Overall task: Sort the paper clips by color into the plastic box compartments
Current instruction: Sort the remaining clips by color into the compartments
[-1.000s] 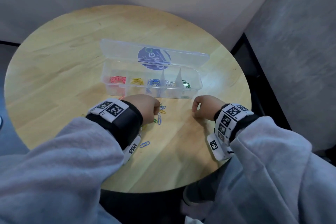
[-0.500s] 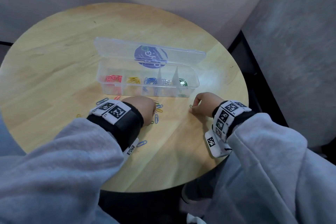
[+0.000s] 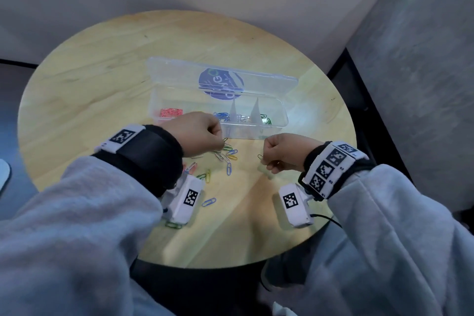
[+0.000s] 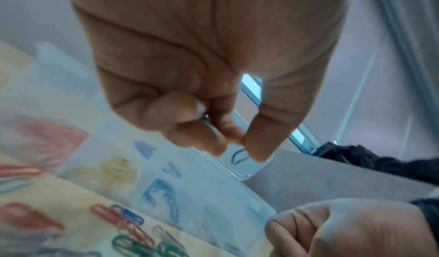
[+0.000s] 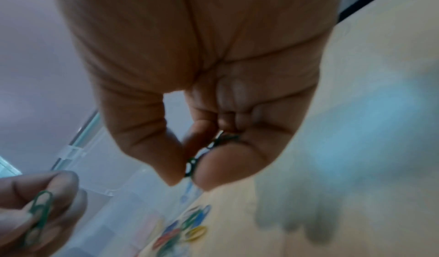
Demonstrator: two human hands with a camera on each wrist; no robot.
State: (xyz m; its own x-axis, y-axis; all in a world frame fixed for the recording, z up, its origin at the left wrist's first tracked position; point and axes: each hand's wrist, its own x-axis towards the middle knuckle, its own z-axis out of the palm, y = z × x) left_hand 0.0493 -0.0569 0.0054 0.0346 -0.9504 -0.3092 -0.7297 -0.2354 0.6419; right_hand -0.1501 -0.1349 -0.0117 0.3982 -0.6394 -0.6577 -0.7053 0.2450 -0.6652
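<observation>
A clear plastic box (image 3: 280, 120) lies open on the round wooden table (image 3: 102, 79), with red clips (image 3: 170, 112), blue clips (image 3: 222, 115) and green clips (image 3: 265, 119) in separate compartments. Loose coloured paper clips (image 3: 225, 159) are scattered just in front of it. My left hand (image 3: 202, 133) is raised over that pile and pinches a green paper clip (image 5: 39, 208) between thumb and fingers (image 4: 197, 129). My right hand (image 3: 278, 152), lifted off the table to the right, pinches another green clip (image 5: 192, 165) between thumb and forefinger.
The box lid (image 3: 223, 77), with a blue round sticker, lies flat behind the compartments. A blue clip (image 3: 209, 202) and a green clip (image 3: 174, 225) lie near my left wrist. The table's rim is close to both forearms; a grey wall rises at the right.
Both hands have risen off the table, each with a green clip pinched. The left hand has moved up toward the box front.
</observation>
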